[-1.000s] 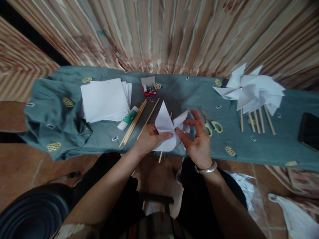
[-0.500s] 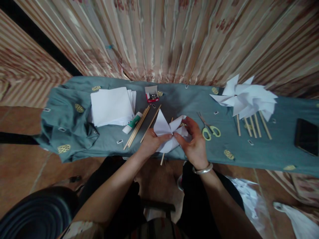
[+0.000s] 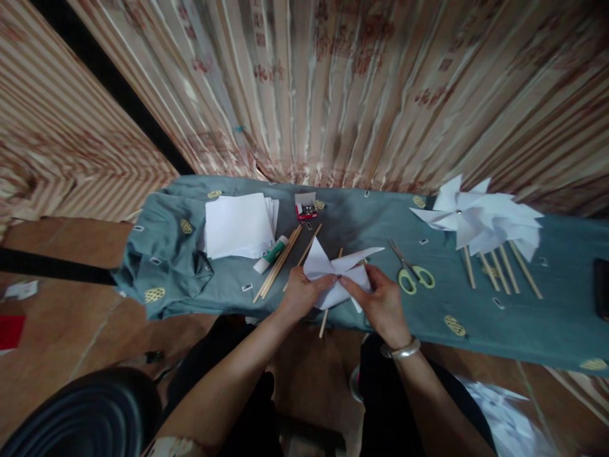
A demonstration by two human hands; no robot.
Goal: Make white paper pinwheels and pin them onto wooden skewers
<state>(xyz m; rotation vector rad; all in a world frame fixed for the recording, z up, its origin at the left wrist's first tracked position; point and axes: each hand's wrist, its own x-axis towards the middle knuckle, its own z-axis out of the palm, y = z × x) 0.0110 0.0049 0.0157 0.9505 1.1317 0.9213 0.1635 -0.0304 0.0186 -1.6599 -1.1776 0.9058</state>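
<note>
A white paper pinwheel (image 3: 318,260) lies between my two hands near the table's front edge. A wooden stick (image 3: 324,322) runs beneath it and pokes out at both ends. My left hand (image 3: 302,293) is closed on the pinwheel's left side, its thumb pressing by the pin at the centre. From the other side, my right hand (image 3: 380,298) grips the paper, its thumb meeting the left one at the pin. The fingers under the paper are hidden. Green-handled scissors (image 3: 415,278) lie to the right of my right hand.
On the left are a stack of white paper (image 3: 236,226), a glue stick (image 3: 270,255) and several wooden sticks (image 3: 281,263). Behind stands an open red box of pins (image 3: 306,208). Several pinwheels (image 3: 480,216) lie at the right, with a dark phone (image 3: 601,289) at the edge.
The view has shifted, so the table sits lower and further right. My right fingers have moved off the upper right blade, which now sticks out freely; both thumbs stay at the centre.
</note>
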